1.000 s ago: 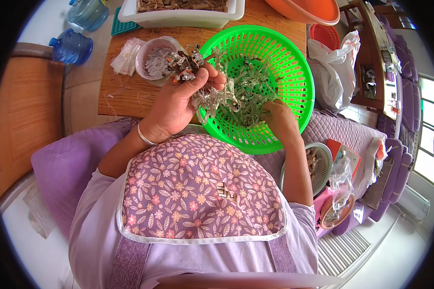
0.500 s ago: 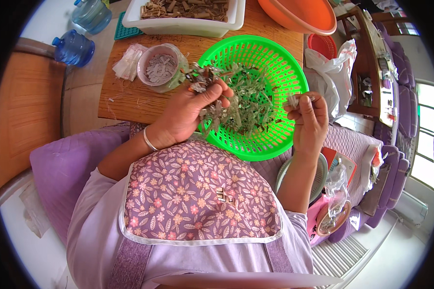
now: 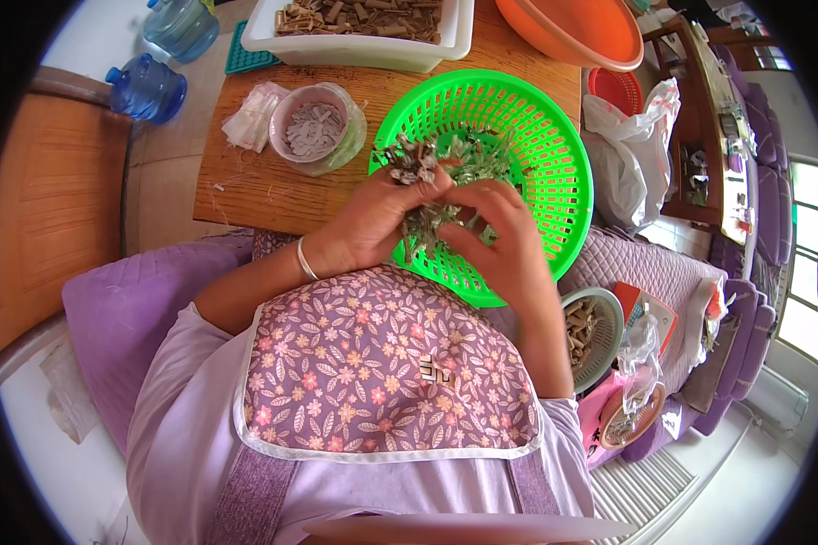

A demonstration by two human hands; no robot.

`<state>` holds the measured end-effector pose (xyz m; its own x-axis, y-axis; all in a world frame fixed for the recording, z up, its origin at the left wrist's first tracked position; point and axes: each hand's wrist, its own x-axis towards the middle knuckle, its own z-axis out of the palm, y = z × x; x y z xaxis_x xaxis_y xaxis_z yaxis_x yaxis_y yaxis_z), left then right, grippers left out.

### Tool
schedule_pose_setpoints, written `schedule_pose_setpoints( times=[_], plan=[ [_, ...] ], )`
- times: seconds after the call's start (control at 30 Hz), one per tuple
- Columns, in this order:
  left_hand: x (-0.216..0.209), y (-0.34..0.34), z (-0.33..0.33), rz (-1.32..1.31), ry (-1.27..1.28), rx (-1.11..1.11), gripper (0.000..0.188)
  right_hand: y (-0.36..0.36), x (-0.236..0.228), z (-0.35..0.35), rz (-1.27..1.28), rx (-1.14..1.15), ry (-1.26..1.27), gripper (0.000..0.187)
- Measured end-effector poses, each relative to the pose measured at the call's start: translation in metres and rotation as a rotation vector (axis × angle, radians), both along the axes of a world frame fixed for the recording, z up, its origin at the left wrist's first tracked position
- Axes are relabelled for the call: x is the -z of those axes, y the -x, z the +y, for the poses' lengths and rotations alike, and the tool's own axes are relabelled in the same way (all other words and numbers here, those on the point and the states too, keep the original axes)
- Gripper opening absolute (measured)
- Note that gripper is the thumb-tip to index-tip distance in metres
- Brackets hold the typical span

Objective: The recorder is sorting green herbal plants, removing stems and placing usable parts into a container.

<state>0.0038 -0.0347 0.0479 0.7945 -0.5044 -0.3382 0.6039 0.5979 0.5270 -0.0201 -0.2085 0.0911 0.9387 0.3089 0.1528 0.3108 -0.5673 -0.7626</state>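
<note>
My left hand point(image 3: 377, 216) is closed around a bunch of small shiny clear-and-silver pieces point(image 3: 411, 162), which stick out above and below the fingers. My right hand point(image 3: 507, 227) reaches over from the right, its index finger by the left thumb. Its thumb and index finger are apart, with no piece visible in them; the other fingers are partly hidden. Beneath both hands stands a bright green slotted plastic basket point(image 3: 568, 195), with many similar glinting pieces point(image 3: 491, 154) inside it.
On the wooden table point(image 3: 236, 195) stand a tub of flat whitish pieces point(image 3: 314, 132), a white bin point(image 3: 373, 56) of brown pieces and an orange basin point(image 3: 573, 32). White plastic bags point(image 3: 632, 145) hang at the right. A grey-green basket point(image 3: 600, 354) sits by my right forearm.
My right hand has moved left, from the green basket's right rim to the bunch in my left hand. The pieces it pinched no longer show. The grey-green basket's brown contents have come into view.
</note>
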Motion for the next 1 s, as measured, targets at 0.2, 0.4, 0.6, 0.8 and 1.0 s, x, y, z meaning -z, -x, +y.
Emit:
schedule_pose_setpoints(
  times=[0.2,0.4,0.6,0.8,1.0],
  plan=[
    [0.003,-0.005,0.016,-0.133,-0.079,-0.093,0.02,-0.019,-0.005,-0.095,0.071,0.308,0.334,0.032],
    [-0.003,-0.007,0.015,-0.13,-0.033,-0.143,0.014,-0.003,0.05,-0.106,0.209,0.121,0.73,0.025],
    [-0.001,-0.004,0.021,-0.118,-0.046,-0.164,0.012,-0.003,0.077,-0.114,0.025,-0.013,0.974,0.011],
    [-0.001,-0.002,0.02,-0.108,-0.077,-0.107,0.015,-0.01,-0.002,-0.108,0.322,0.289,0.233,0.01],
    [0.006,0.004,0.003,-0.037,-0.012,0.013,0.022,0.001,-0.019,-0.059,0.326,0.304,-0.408,0.01]
  ],
)
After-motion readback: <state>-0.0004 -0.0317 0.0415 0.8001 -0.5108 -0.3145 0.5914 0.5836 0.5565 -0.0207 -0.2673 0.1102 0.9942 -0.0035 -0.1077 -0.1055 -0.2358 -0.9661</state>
